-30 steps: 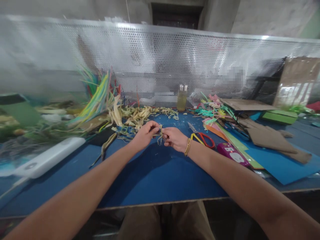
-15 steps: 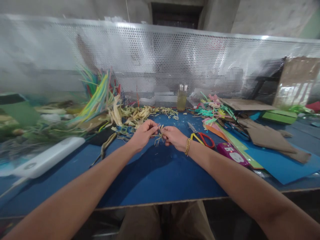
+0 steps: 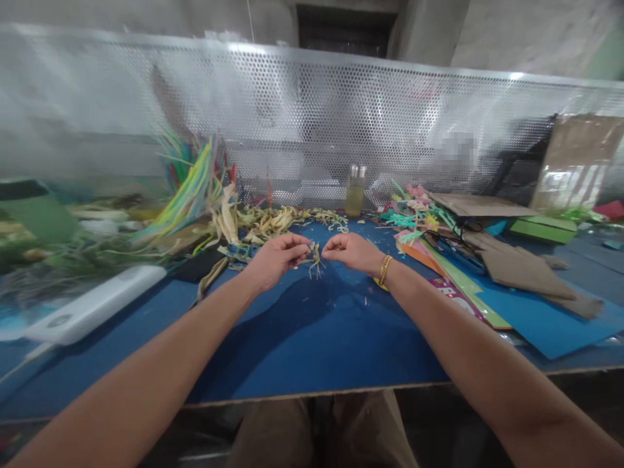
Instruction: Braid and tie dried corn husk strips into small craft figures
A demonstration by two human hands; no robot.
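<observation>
Between the thumb and fingertips of my left hand (image 3: 277, 260) is a small figure-like piece of dry, pale strands (image 3: 316, 261), its loose ends hanging down. My right hand (image 3: 355, 253), with a gold bracelet at the wrist, is held just to the right of that piece. Its thumb and fingertips are pressed together; whatever they may hold is too small to make out. Under the right wrist, a bit of a yellow scissors handle (image 3: 380, 283) shows, the rest hidden. Beyond the hands lies a heap of pale, husk-like strips (image 3: 273, 221).
A white power bank-like device (image 3: 100, 305) with a cable lies left. Bundled coloured stems (image 3: 195, 175) stand behind it. A small bottle (image 3: 355, 195) stands by the perforated metal screen (image 3: 312, 117). Cardboard pieces (image 3: 521, 266), blue paper (image 3: 546, 331) and a purple device (image 3: 451, 292) lie right.
My right hand has let go of the strand piece and drawn away to the right, now covering most of the scissors. The left hand keeps hold of the piece in about the same place.
</observation>
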